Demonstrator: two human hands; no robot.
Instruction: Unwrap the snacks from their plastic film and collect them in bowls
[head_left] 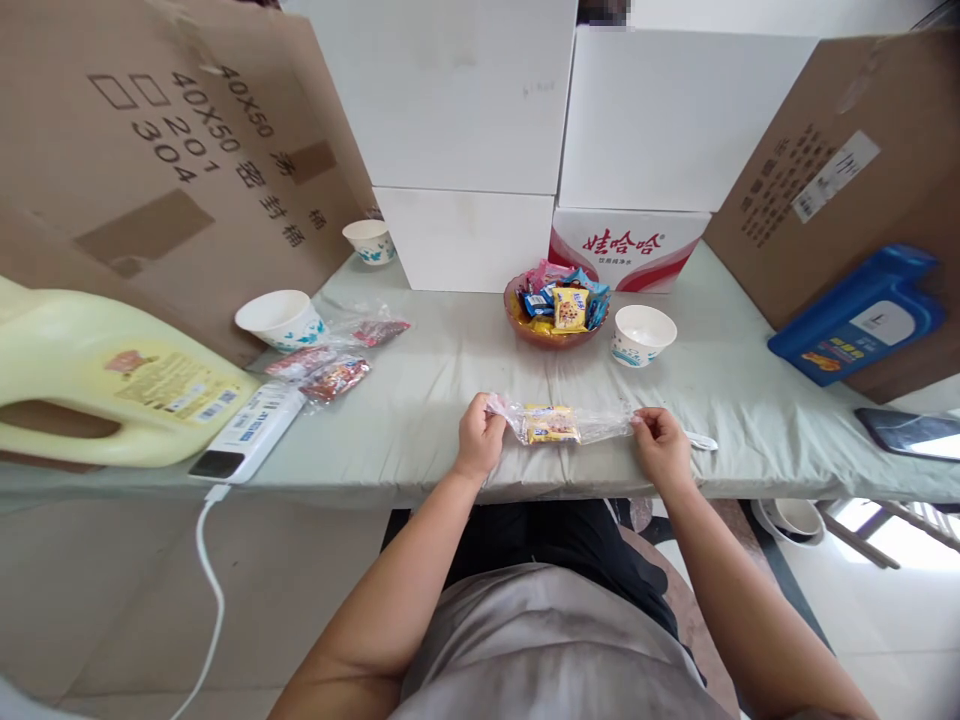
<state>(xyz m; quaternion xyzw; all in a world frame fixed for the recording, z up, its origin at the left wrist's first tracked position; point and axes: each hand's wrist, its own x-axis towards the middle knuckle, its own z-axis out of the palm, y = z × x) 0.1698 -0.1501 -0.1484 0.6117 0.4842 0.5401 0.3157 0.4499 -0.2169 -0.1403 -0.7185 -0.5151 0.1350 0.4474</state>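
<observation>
A clear plastic bag (562, 423) with yellow snack packets inside is held stretched just above the tabletop (450, 380), its ends pinched by the left hand (480, 440) and the right hand (660, 445). If pulled too hard, the thin film (already taut) could tear and spill the packets.

You face a table covered in pale grey-green cloth (450, 380). On it, at 12 o'clock, sits a reddish glass bowl of wrapped snacks (556, 312), with a white paper cup (643, 334) just beside it at 1 o'clock. At 10 o'clock find a second white paper bowl (281, 319) and clear snack packets (337, 362). At 9 o'clock lies a white power strip (247, 432).
</observation>
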